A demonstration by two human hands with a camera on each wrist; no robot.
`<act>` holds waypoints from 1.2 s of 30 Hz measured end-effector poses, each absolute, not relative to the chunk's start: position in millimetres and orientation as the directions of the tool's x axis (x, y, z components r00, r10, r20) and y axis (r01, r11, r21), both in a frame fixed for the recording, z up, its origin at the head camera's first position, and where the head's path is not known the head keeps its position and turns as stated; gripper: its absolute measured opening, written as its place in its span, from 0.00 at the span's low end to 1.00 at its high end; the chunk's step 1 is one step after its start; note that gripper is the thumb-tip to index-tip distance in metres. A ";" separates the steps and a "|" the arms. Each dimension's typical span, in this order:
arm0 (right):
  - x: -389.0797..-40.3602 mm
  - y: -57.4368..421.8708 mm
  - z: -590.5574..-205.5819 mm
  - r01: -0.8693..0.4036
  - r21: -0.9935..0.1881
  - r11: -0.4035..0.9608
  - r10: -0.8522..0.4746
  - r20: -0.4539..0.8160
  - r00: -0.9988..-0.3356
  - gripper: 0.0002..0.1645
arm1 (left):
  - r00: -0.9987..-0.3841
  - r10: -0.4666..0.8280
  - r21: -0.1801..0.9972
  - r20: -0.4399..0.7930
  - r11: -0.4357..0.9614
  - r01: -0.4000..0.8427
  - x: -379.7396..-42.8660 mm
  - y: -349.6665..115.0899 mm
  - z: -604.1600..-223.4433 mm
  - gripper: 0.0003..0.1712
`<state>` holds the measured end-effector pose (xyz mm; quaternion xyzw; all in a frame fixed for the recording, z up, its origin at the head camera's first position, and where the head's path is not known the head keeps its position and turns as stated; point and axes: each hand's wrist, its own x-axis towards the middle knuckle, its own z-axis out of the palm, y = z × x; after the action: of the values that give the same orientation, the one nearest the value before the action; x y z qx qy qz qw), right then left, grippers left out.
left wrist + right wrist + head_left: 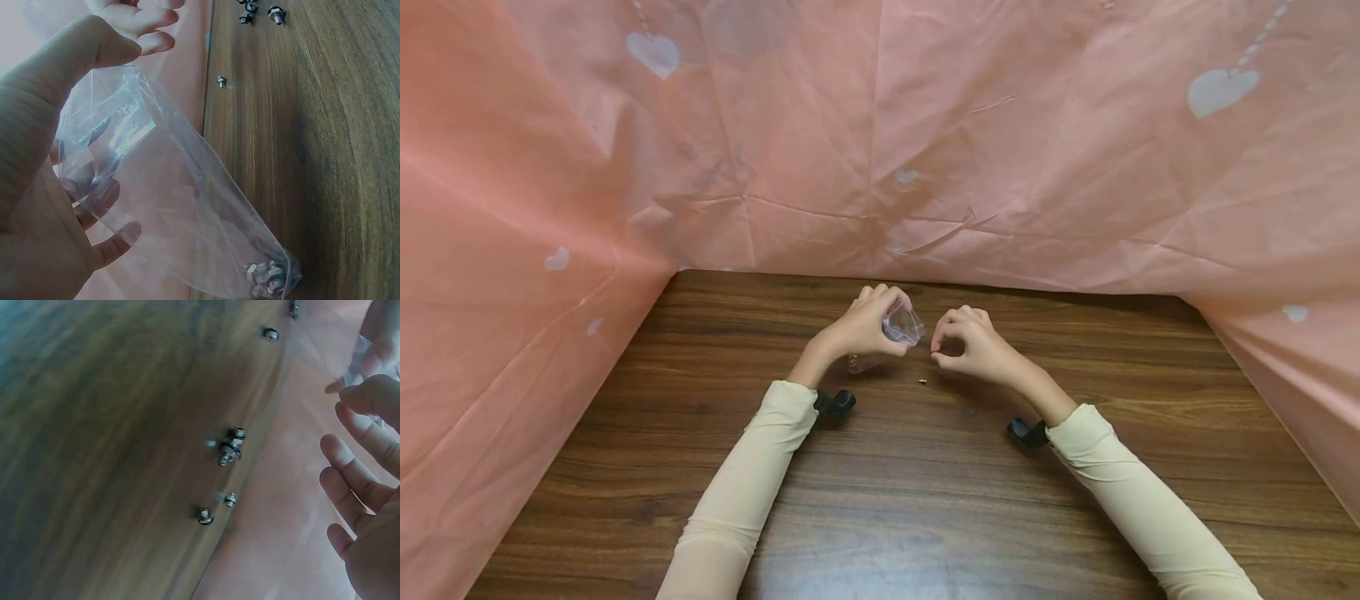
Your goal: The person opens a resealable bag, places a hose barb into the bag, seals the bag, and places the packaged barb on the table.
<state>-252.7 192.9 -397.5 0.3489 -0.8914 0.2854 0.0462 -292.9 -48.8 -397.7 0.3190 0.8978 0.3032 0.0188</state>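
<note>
My left hand (868,323) grips a clear plastic bag (902,323) near its mouth, thumb on one side and fingers on the other. The mouth is spread and turned toward my right hand (970,342). In the left wrist view, several small screws (267,276) lie bunched in the bag's bottom corner. My right hand is held beside the bag mouth, its thumb and forefinger tips close together and no object showing between them. In the right wrist view its other fingers (350,459) are loosely bent and spread. A small metal screw (922,381) lies on the table below the hands.
Several more loose screws with washers (205,516) lie scattered on the brown wood-grain table (880,492). A pink sheet with white hearts (925,125) hangs along the table's far edge and both sides. Each wrist wears a black camera strap (835,403).
</note>
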 end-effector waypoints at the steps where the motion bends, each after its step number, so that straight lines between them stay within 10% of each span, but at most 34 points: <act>1: -252.8 192.8 -398.7 -0.650 -0.470 0.597 -0.599 0.277 -0.751 0.07 | -0.796 0.584 0.555 0.161 0.613 0.562 -293.1 -48.6 -397.8 0.35; 36: -241.0 181.4 -410.7 -0.670 -0.409 0.620 -0.695 0.111 -0.711 0.05 | -0.796 0.584 0.565 0.160 0.607 0.559 -292.9 -50.3 -397.6 0.34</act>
<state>-241.0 181.4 -410.7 0.3792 -0.8995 0.2150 -0.0287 -292.9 -50.3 -397.6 0.3187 0.8962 0.3080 0.0204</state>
